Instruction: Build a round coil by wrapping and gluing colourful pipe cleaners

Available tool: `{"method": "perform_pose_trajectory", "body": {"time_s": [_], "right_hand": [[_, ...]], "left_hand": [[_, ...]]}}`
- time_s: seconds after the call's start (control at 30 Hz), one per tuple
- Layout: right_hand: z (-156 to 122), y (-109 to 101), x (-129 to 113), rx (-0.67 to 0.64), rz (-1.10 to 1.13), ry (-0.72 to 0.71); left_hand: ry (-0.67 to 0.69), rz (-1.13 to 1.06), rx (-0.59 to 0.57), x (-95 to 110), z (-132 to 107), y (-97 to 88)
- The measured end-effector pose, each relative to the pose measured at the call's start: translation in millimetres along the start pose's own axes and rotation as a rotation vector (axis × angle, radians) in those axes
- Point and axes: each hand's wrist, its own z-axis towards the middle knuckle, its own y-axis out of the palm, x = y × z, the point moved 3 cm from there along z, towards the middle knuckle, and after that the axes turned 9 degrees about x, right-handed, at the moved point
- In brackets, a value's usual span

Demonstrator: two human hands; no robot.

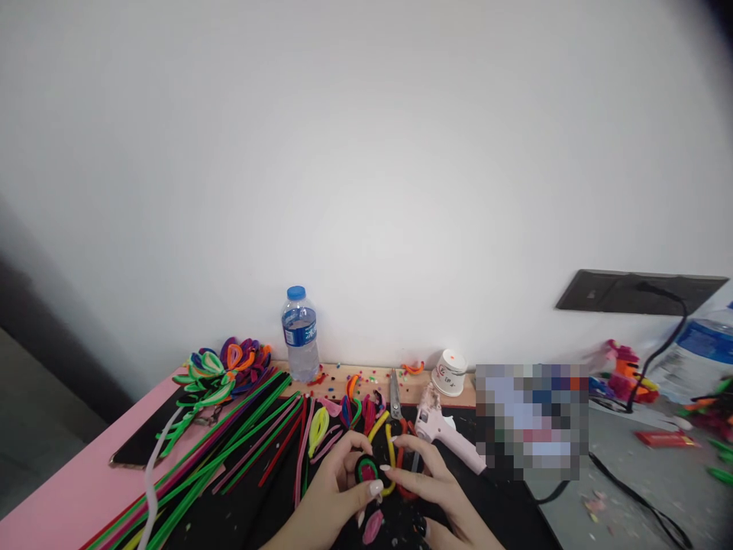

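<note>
Left hand (pixel 337 485) pinched a small round coil of black, green and dark-pink fuzzy stems (pixel 367 469) above the black tabletop (pixel 518 508); I saw my right hand (pixel 424 481) loosely spread beside it, but couldn't tell whether its fingertips touched. One pale-pink plastic glue gun (pixel 453 440) lay beyond.

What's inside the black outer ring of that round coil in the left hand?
Inside the coil's black rim there is a green ring around a dark pink centre. Its back is turned away, and the left hand's fingers cover part of it; nothing there can be seen.
</note>
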Motion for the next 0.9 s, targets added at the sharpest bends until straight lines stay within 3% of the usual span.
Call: {"method": "perform_pose_trajectory", "body": {"time_s": [0.33,0.47,0.9], "right_hand": [[-1.9,1.3,8.1,0.019,0.006,-0.128],[-1.2,-0.3,-0.6,0.006,-0.004,-0.012],[0.5,-0.4,-4.5,0.001,-0.016,-0.036]], "left_hand": [[-0.004,0.014,-0.004,1.4,-0.3,0.0],[-0.007,0.021,-0.011,2.4,-1.0,1.2],[-0.004,0.035,-0.001,4.8,1.1,2.7]]}}
